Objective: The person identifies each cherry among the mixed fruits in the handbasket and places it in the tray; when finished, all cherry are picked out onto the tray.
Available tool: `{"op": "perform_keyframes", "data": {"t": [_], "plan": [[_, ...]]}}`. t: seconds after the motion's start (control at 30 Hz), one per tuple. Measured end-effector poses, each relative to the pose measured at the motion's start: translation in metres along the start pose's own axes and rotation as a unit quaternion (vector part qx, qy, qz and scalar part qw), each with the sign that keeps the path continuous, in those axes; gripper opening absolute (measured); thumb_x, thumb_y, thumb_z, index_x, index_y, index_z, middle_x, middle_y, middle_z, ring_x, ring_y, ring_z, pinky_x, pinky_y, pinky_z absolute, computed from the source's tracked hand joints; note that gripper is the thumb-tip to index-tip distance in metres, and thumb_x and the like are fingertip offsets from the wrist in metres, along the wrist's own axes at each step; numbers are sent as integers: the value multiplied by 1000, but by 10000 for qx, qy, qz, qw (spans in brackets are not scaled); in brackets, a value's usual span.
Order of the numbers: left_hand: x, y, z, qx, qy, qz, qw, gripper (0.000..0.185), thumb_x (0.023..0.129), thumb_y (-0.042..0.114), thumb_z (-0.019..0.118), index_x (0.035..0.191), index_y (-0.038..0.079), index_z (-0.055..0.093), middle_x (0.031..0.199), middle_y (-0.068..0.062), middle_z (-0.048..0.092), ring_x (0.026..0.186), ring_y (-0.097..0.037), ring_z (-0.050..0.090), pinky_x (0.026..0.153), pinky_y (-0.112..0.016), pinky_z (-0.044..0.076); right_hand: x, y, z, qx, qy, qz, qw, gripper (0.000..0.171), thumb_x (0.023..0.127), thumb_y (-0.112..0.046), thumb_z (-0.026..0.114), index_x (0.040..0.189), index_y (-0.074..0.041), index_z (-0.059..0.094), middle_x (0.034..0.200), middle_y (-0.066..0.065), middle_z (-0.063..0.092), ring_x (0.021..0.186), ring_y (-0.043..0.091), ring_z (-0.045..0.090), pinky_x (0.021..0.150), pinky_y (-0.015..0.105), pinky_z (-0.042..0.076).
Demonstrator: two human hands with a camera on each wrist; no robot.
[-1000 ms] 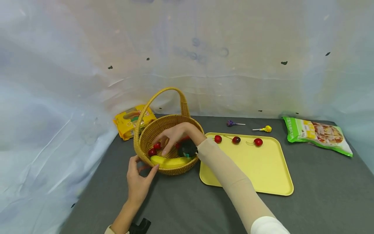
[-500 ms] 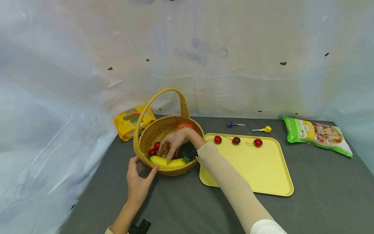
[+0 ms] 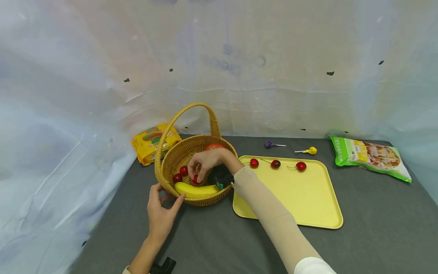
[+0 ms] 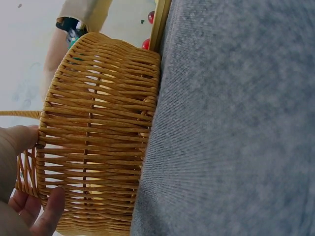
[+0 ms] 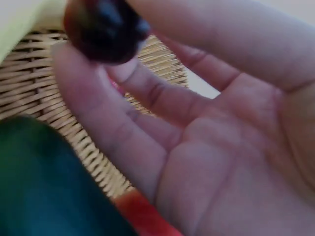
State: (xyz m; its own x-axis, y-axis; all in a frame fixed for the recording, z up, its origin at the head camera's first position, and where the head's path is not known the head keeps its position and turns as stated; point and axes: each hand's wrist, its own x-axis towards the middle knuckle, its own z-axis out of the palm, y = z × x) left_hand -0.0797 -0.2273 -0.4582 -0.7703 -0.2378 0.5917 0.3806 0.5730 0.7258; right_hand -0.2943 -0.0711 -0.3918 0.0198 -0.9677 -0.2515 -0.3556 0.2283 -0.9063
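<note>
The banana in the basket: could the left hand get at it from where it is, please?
Probably yes. The left hand rests against the basket wall beside the banana; the top is open, though the right hand, pinching a cherry, hovers above.

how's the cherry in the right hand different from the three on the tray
The cherry in the right hand is pinched at the fingertips inside the basket; the three cherries lie untouched in a row along the far edge of the tray. The tray ones show thin stems; no stem shows on the held one. All are small, round and red.

Grey table [image 3: 219, 243]: basket [image 3: 178, 152], tray [image 3: 308, 198], snacks.
</note>
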Motion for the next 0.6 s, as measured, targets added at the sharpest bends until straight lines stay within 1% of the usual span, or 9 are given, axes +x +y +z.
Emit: {"op": "perform_keyframes", "data": {"t": [0.03,0.13,0.23,0.33,0.4,0.5,0.6], "plan": [[0,1,0,9,-3,-1,10000,60,74,-7,84,124,-7,53,114,-18,55,106,-13,51,78,-19,55,-4,-1,0,-35,90,-162,9998,16,90,1,71,104,6,66,95,11,62,81,23,58,74,33,56],[2,6,0,-6,-1,118,9999,60,72,-12,84,123,-9,53,112,-23,54,105,-15,51,77,-15,53,-25,-4,2,-138,370,-618,9973,23,91,0,71,112,6,63,106,15,63,91,25,63,82,36,58],[4,16,0,-29,47,325,9995,59,70,-17,82,121,-11,53,108,-26,53,103,-16,51,76,-16,54,-58,-4,6,-64,687,-1017,9924,29,92,-1,69,119,8,61,112,18,63,98,26,63,84,35,57],[7,27,-1,-84,136,547,9984,58,68,-20,81,119,-13,53,105,-25,53,100,-16,52,74,-18,55,-97,1,13,257,1002,-1250,9867,26,93,0,67,117,8,62,112,18,64,96,28,63,82,36,57],[8,31,-1,-100,176,584,9981,58,68,-21,80,118,-13,53,104,-23,53,100,-15,52,74,-18,55,-123,9,19,519,1242,-1322,9820,23,93,1,67,114,6,63,112,18,63,98,29,61,81,37,58],[9,33,-1,-127,216,593,9979,58,67,-22,80,118,-13,54,104,-24,53,100,-14,52,76,-13,53,-155,28,30,787,1580,-1302,9756,20,91,4,68,111,4,64,114,20,61,101,29,60,82,36,59],[9,34,-1,-72,180,525,9984,57,68,-21,80,117,-14,53,104,-25,53,101,-14,52,77,-11,51,-179,49,43,925,1832,-1080,9727,22,90,6,69,111,6,63,113,23,59,102,30,60,81,35,59]]}}
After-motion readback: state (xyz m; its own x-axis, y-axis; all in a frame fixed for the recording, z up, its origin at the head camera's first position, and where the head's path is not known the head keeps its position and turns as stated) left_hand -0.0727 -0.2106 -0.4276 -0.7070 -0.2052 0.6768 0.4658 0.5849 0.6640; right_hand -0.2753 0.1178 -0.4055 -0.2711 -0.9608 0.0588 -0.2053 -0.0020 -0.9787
